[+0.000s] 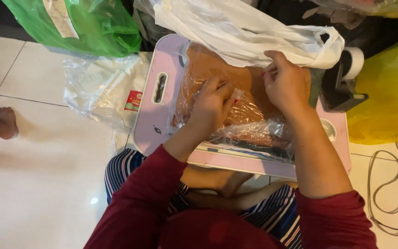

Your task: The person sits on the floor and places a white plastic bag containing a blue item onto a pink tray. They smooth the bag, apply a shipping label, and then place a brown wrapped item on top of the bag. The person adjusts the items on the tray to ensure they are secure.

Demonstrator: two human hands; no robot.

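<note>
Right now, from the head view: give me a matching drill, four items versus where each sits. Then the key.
Items:
1. green bag
2. yellow bag
3. tape dispenser
4. white bag

Places:
A. far right of the view, past the small table's right end
B. top left, on the floor
C. draped over the top edge of the brown packet
D. on the pink table, right end, beside the right hand

Pairs: 1-B, 2-A, 3-D, 4-C. The left hand rests on the packet's clear wrap.
</note>
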